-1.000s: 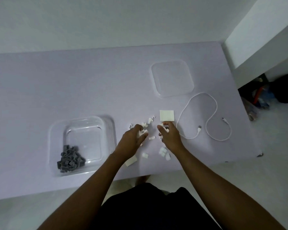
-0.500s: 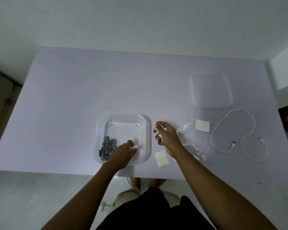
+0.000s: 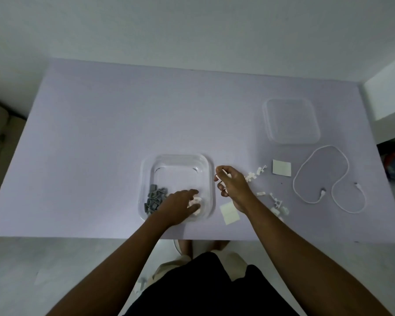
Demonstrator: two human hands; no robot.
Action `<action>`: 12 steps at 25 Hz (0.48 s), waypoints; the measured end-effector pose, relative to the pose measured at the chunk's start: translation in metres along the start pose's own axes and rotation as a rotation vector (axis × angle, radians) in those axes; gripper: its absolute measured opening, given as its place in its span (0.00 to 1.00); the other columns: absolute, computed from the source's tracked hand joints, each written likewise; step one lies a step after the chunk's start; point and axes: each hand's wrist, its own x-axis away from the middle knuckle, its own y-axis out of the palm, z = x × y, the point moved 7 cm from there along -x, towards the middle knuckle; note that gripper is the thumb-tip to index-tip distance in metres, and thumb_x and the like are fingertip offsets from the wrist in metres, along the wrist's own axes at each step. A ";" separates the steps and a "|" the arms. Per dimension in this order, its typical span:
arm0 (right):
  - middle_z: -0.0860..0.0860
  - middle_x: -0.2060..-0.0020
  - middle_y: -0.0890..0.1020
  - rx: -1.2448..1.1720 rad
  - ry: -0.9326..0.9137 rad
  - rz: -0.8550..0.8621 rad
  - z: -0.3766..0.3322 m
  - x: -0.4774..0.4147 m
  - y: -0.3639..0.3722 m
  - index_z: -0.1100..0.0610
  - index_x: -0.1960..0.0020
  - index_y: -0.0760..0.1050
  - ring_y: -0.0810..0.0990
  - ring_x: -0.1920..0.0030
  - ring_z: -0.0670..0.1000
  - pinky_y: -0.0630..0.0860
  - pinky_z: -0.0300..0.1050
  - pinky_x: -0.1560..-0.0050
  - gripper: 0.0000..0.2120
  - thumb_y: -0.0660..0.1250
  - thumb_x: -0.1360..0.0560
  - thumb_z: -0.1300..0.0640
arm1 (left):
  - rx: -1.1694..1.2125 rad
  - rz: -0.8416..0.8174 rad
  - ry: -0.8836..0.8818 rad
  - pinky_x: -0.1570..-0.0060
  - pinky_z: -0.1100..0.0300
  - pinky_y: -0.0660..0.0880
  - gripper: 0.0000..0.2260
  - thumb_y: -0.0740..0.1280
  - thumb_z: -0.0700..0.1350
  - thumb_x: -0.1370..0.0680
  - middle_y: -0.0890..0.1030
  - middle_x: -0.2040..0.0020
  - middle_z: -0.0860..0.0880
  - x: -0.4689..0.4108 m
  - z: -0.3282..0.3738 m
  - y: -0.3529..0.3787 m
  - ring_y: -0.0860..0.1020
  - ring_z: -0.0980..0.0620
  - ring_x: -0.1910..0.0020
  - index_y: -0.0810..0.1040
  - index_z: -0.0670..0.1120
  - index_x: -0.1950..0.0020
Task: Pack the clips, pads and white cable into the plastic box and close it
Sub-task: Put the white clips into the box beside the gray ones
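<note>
The pale tabletop (image 3: 100,144) carries everything, with the person standing at its 6 o'clock edge. The clear plastic box (image 3: 178,158) sits open just in front of them. Its lid (image 3: 291,120) lies well apart, toward 2 o'clock. Both look light, stiff and slick, so the lid is probably best lifted by its rim.

The white cable (image 3: 323,192) sprawls in loose loops at 3 o'clock. It is limp and springy, and I judge it needs coiling in the fingers before it will stay inside the box.

The left hand (image 3: 178,206) reaches into the box at its 5 o'clock corner. Its fingers are nearly straight and spread over a few white clips lying there. The right hand (image 3: 232,185) hovers just beside the box's 3 o'clock wall, its fingers curled round several small white pieces.

A square pad (image 3: 281,168) lies flat beside the cable, and a second pad (image 3: 229,212) lies under the right wrist. Both are thin and flat, and an edge likely has to be peeled up with a fingernail.

Grey clips (image 3: 154,198) are heaped in the box's 8 o'clock corner. White clips (image 3: 253,176) are scattered between the right hand and the cable. They are tiny, hard and featherlight, so they are easier to pinch up a few at a time.
</note>
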 end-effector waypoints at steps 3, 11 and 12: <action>0.51 0.59 0.82 0.255 -0.106 -0.064 -0.010 -0.002 0.019 0.54 0.45 0.77 0.75 0.67 0.47 0.71 0.40 0.66 0.11 0.69 0.22 0.49 | 0.052 0.300 -0.008 0.47 0.57 0.76 0.14 0.64 0.49 0.20 0.82 0.45 0.48 0.015 -0.011 -0.040 0.80 0.50 0.49 0.76 0.47 0.37; 0.56 0.46 0.81 1.169 -0.311 -0.423 0.003 0.005 0.112 0.55 0.38 0.71 0.80 0.50 0.57 0.77 0.51 0.51 0.16 0.67 0.21 0.47 | 0.077 0.823 -0.340 0.46 0.50 0.73 0.19 0.65 0.49 0.20 0.72 0.40 0.39 0.054 -0.097 -0.078 0.72 0.42 0.42 0.70 0.40 0.34; 0.57 0.46 0.80 1.237 -0.310 -0.441 0.012 0.004 0.116 0.56 0.38 0.71 0.80 0.50 0.58 0.76 0.50 0.52 0.16 0.67 0.21 0.49 | 0.151 0.750 -0.385 0.47 0.48 0.75 0.19 0.63 0.49 0.19 0.71 0.39 0.38 0.051 -0.104 -0.068 0.74 0.41 0.42 0.68 0.40 0.32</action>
